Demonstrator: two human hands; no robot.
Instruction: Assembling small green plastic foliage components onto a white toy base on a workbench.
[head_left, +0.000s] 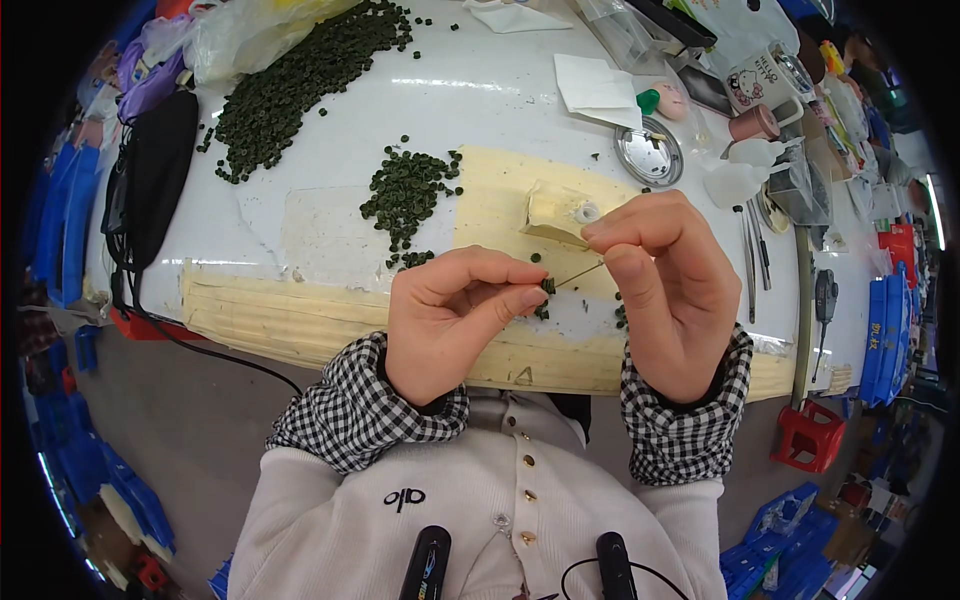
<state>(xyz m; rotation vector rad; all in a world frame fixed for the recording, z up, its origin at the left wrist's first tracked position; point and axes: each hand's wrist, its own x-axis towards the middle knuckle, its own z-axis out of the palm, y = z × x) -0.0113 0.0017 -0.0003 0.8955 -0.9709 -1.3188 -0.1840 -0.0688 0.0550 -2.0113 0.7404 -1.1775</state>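
Between the thumb and forefinger of my left hand (450, 315) is a small dark green piece (547, 286), pinched at the fingertips. My right hand (675, 285) is closed in a pinch on a thin needle-like rod (580, 274), whose other end meets the green piece. Just beyond my fingers, a cream block (545, 208) with a small white ring-shaped part on it is taped to the table. A few loose green pieces lie under and beside my hands. Further off to the left is a small heap of the same pieces (408, 192).
A large pile of green pieces (290, 90) spreads at the far left by a clear plastic bag (255, 38). A black pouch (160, 180) lies left. On the right are a round metal tin (648, 152), white squeeze bottles (735, 182), tweezers (745, 255) and a mug (757, 80).
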